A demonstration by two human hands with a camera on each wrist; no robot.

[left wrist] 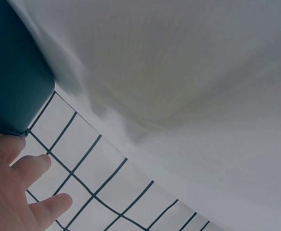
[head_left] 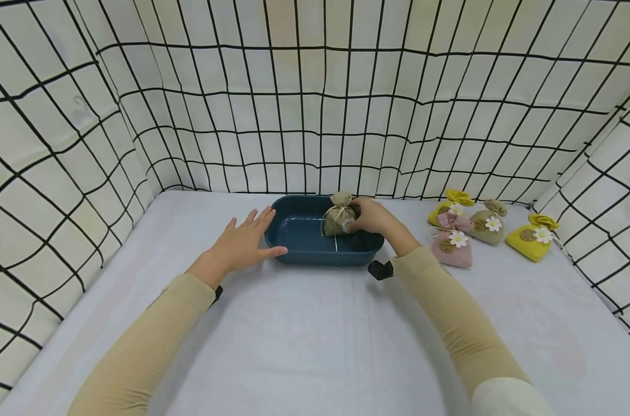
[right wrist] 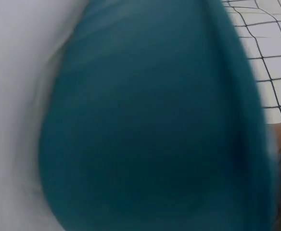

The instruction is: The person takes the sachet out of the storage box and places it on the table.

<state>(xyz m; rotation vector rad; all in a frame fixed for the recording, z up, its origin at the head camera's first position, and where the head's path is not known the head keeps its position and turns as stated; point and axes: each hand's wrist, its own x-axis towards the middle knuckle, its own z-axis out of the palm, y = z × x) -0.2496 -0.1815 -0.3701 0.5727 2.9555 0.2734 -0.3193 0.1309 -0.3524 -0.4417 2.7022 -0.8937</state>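
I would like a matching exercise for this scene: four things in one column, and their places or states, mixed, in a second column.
Things:
1. left hand
2. right hand
3. pink pouch
4. tray

Places or states:
a. lies on the table among the other pouches, right of the tray
b. grips an olive pouch over the tray
c. stands on the white table, dark blue
d. flat, fingers spread, at the tray's left end

Pairs: 1-d, 2-b, 3-a, 4-c
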